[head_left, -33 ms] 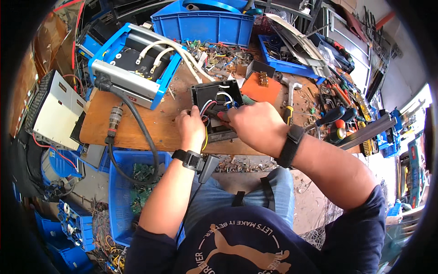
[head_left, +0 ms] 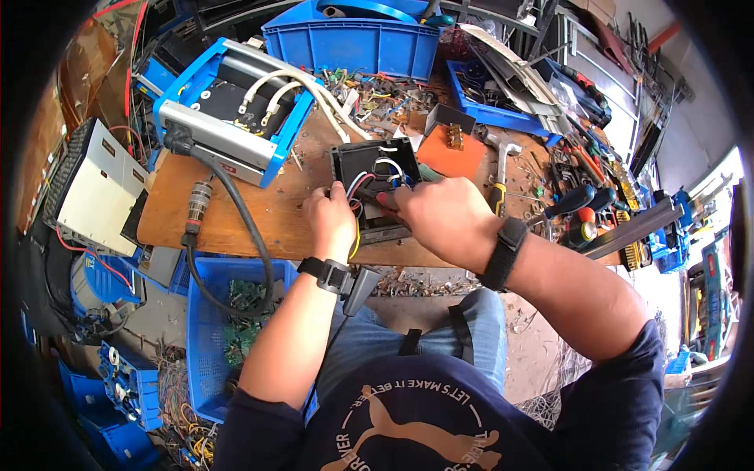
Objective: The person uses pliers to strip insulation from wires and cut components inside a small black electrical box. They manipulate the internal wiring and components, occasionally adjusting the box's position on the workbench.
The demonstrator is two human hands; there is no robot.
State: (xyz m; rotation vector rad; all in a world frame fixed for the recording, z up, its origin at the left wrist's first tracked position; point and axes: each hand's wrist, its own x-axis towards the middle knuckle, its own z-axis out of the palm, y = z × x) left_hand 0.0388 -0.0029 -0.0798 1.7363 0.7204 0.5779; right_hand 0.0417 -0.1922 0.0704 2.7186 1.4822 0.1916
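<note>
A black open-topped box (head_left: 353, 161) lies near the table's front edge, with white, red, blue and yellow wires (head_left: 363, 182) inside and over its near side. My left hand (head_left: 330, 220) is closed at the box's near left corner, thumb and finger against its edge by the wires. Gripped in my right hand (head_left: 448, 216) is a pair of pliers (head_left: 384, 199) with a red part on the handle. Its dark jaws reach left over the box among the wires. My right fingers hide most of the handles, and what the jaws touch cannot be made out.
Left of the box stands a blue-framed unit (head_left: 271, 153) with thick white cables and a black hose. Behind lie scattered scraps (head_left: 385, 98) and a blue crate (head_left: 353, 47). To the right are an orange sheet (head_left: 452, 153), a hammer (head_left: 500, 169) and several hand tools (head_left: 577, 200).
</note>
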